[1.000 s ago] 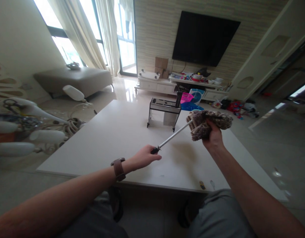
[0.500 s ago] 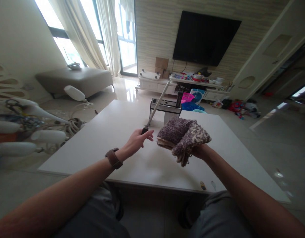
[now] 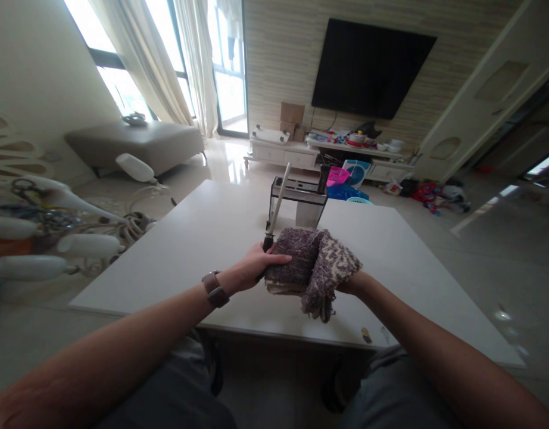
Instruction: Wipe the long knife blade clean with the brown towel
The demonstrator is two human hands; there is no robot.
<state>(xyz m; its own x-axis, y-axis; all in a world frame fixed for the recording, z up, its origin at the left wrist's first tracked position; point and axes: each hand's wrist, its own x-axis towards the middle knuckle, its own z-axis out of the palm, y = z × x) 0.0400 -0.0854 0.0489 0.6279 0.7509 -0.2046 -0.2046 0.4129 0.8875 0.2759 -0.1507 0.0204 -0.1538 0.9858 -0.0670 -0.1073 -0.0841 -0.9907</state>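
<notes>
Purple-grey, shaggy folded cloth [image 3: 295, 253] is being supported near the centre of the frame, above the white rectangular tabletop [image 3: 189, 238], by the right hand [image 3: 351, 282] beneath its right side. A slim pale metal rod with a black handle [image 3: 281, 199] is being held upward by the left hand [image 3: 254, 264], closed around the handle, while its thumb is being laid across the cloth. For good control, the rod tip should be being aimed away from the body, the handle being gripped firmly, and the loose, drooping flap being gathered from below so that no layer is slipping. The right fingers are being hidden by cloth; how far they are being closed cannot be told. The handle's lower end is also being covered.
</notes>
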